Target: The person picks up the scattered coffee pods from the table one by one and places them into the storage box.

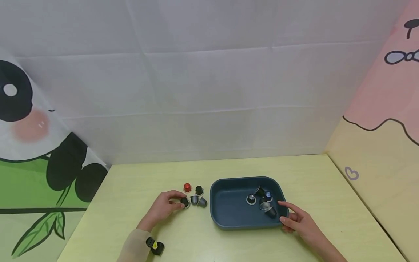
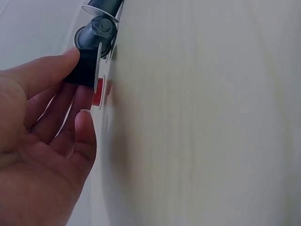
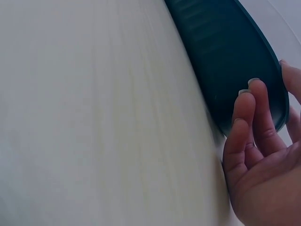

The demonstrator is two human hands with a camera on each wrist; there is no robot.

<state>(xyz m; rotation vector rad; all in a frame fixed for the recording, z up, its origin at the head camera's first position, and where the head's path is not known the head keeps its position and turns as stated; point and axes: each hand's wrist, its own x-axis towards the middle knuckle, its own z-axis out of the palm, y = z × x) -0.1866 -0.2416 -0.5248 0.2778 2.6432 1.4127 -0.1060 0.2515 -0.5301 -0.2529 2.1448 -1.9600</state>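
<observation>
On the left of the table, my left hand (image 1: 165, 207) pinches a black coffee capsule (image 2: 84, 68) between thumb and fingers, its pale rim facing the tabletop. Close around that hand are a red capsule (image 1: 187, 187), another black capsule (image 1: 199, 190) and two dark grey capsules, one standing (image 1: 194, 199) and one tipped over (image 1: 202, 202). My right hand (image 1: 299, 220) grips the right end of a dark blue tray (image 1: 229, 220), fingers at its rim and outer wall. Several dark capsules (image 1: 251, 198) lie inside the tray toward its right side, some upright and some tipped.
The pale wooden table (image 1: 203, 245) ends at a white cloth wall (image 1: 209, 134) behind. Printed panels stand at the left and right, the right panel (image 1: 376, 171) running along the table's side. A black device (image 1: 156, 246) is strapped on the left wrist.
</observation>
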